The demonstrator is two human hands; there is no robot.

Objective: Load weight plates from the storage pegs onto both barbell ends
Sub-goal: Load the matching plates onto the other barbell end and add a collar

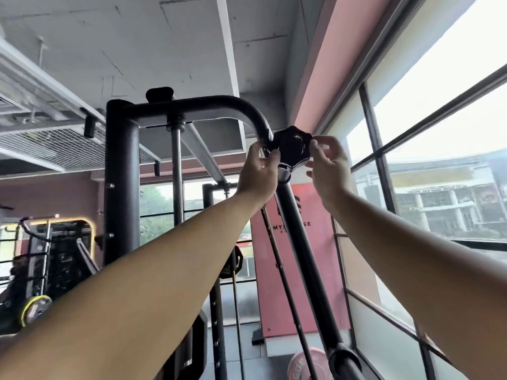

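Overhead, left hand (pixel 258 172) and right hand (pixel 329 171) pinched a small black plate (pixel 292 146) by its edges
It capped a slanted bar (pixel 304 242); pink plate (pixel 303 364) below cropped; concrete ceiling (pixel 137 37), windows (pixel 439 119) at right

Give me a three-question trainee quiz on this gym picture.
1. True or false: the left hand hangs down, far from the small black plate.
2. Pick one: the right hand is at that plate's A) side nearer the window, B) side away from it.
3. Fill in: the plate at the picture's bottom edge is ___ in colour.
Key: 1 false; 2 A; 3 pink.
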